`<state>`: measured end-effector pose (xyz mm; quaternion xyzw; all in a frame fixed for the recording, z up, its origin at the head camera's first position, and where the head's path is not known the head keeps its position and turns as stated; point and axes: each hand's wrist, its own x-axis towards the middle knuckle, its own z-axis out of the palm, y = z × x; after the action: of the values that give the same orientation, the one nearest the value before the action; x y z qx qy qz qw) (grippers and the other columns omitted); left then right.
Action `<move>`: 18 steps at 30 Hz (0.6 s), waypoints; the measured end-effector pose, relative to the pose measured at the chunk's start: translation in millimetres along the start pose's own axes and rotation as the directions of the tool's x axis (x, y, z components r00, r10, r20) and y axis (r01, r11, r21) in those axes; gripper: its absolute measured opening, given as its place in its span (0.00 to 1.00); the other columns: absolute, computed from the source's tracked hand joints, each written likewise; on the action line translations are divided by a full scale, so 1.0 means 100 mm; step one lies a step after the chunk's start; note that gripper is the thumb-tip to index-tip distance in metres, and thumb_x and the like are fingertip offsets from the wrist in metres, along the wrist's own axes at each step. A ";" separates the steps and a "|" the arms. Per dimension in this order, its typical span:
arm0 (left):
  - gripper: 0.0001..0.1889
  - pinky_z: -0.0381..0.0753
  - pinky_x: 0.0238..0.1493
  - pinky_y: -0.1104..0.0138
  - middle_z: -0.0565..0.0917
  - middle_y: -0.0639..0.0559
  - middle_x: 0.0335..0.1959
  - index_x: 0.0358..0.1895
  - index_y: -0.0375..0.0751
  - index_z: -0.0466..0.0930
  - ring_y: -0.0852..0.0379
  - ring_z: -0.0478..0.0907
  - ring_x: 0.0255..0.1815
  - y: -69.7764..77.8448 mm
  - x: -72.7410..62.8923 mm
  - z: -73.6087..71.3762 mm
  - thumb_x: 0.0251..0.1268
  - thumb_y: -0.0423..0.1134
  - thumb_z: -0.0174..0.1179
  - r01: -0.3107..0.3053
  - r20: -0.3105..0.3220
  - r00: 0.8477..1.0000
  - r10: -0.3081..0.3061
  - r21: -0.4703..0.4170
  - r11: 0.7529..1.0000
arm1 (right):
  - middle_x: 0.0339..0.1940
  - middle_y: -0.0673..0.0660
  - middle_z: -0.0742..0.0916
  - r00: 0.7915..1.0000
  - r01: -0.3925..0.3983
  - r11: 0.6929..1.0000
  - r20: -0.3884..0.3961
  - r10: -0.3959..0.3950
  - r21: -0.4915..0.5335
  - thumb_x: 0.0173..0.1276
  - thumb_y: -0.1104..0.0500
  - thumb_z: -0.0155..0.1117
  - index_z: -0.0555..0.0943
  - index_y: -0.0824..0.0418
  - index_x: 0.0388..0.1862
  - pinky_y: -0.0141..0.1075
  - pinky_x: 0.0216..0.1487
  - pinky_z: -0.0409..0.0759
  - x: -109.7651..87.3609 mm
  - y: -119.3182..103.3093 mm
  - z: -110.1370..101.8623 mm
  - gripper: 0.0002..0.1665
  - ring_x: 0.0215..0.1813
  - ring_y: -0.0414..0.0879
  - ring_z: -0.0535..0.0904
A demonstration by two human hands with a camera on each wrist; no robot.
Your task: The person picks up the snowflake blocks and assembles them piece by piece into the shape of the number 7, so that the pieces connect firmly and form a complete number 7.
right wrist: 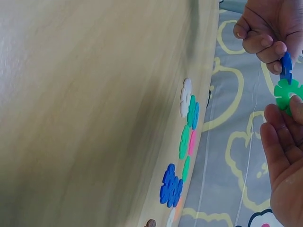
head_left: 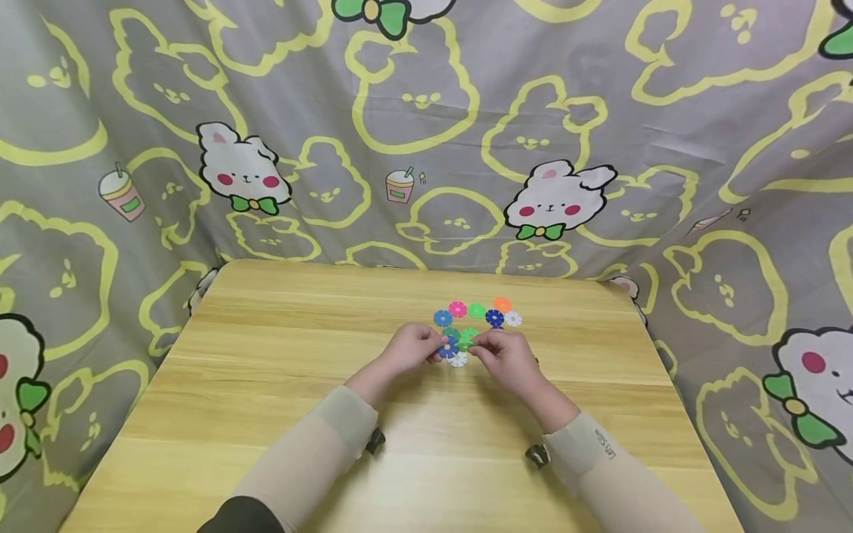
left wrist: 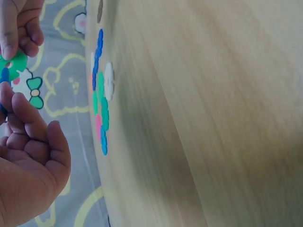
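Discs (head_left: 476,311) on the table (head_left: 440,451), some perhaps atop others, curtain (head_left: 460,126) behind

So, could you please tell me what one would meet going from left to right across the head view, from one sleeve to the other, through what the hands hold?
Left sleeve → left hand → held blue disc → held green disc → right hand → right sleeve.
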<state>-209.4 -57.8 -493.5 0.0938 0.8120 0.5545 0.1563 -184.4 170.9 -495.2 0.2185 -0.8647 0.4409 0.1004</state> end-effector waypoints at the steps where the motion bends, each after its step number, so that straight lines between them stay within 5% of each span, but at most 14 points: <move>1: 0.15 0.68 0.26 0.71 0.85 0.53 0.23 0.33 0.35 0.87 0.59 0.77 0.26 0.01 -0.01 0.01 0.80 0.40 0.62 0.003 -0.004 1.000 -0.003 -0.001 1.000 | 0.34 0.55 0.92 1.000 0.001 1.000 -0.001 -0.001 0.000 0.65 0.71 0.77 0.90 0.65 0.36 0.34 0.36 0.87 0.00 0.00 0.00 0.04 0.34 0.43 0.86; 7: 0.14 0.66 0.24 0.71 0.85 0.53 0.22 0.33 0.35 0.87 0.59 0.75 0.26 0.05 -0.04 0.03 0.79 0.40 0.63 0.029 -0.022 0.999 -0.030 -0.033 0.999 | 0.31 0.56 0.91 1.000 0.022 1.000 -0.020 -0.022 0.016 0.65 0.72 0.77 0.89 0.66 0.34 0.33 0.32 0.86 -0.02 -0.01 0.00 0.03 0.30 0.42 0.84; 18: 0.13 0.80 0.32 0.67 0.83 0.53 0.20 0.33 0.33 0.87 0.60 0.80 0.25 0.03 -0.02 0.06 0.78 0.38 0.64 0.078 -0.026 0.996 -0.081 -0.102 0.992 | 0.31 0.57 0.91 0.999 0.045 0.998 -0.018 -0.044 0.048 0.63 0.75 0.76 0.89 0.68 0.35 0.31 0.31 0.84 -0.05 -0.02 0.02 0.05 0.29 0.42 0.83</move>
<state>-205.1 -52.5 -492.8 0.0451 0.7883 0.5894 0.1707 -179.1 169.4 -497.1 0.2364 -0.8479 0.4611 0.1124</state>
